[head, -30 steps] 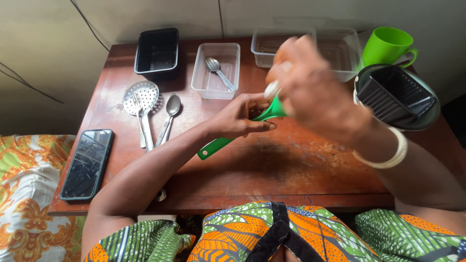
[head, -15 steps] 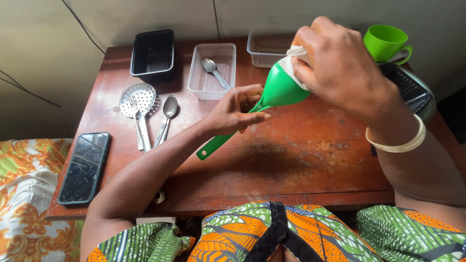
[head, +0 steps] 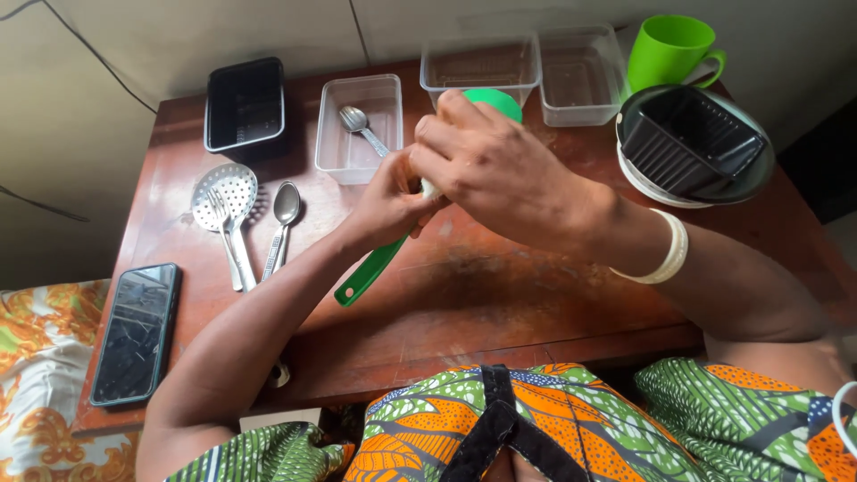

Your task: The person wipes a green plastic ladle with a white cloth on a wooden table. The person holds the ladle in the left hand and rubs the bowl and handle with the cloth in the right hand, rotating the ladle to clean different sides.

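Altogether two hands, left hand point(head: 386, 203) and right hand point(head: 486, 161), each grasping one green ladle point(head: 370, 268).

green ladle point(head: 370, 268), green mug point(head: 671, 52), reddish-brown worn table point(head: 500, 295), black trays point(head: 245, 105), clear tubs point(head: 361, 125), silver spoons point(head: 284, 214), black phone point(head: 136, 332), cream bangle point(head: 668, 252), green-orange patterned print dress point(head: 536, 428)

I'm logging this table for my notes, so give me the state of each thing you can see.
green ladle: held off the table in both hands
left hand: gripping the ladle's handle
right hand: over the ladle's bowl
clear tub: open, one spoon inside
black tray: upright, looks empty
green mug: upright
phone: screen dark
slotted spoon: lying flat
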